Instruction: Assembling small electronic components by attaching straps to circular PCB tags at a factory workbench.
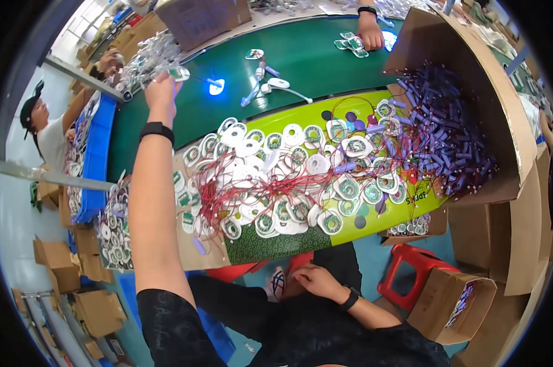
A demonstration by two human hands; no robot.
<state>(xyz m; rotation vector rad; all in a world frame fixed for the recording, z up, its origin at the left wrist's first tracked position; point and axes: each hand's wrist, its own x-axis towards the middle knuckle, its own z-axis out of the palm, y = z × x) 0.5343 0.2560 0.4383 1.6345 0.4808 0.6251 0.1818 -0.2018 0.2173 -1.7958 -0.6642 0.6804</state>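
Stretched far forward over the green conveyor belt (215,46), my left hand (161,95) pinches a white oval part with a green circuit board (179,73). That part is beside a heap of white parts with cables (148,64) at the belt's far left. A lit white part (216,87) glows blue on the belt to the hand's right. My right hand (319,282) rests low over my lap, fingers loosely bent and apart, holding nothing. Between my hands lies a pile of white round parts (270,153) with red wires (252,189) on the worktop.
At right, a cardboard box (499,92) lies full of purple cylindrical batteries (441,128) with wires. A blue bin (97,156) stands left. Across the belt, another person's hand (369,33) touches white parts (353,44). A red stool (408,269) is below right.
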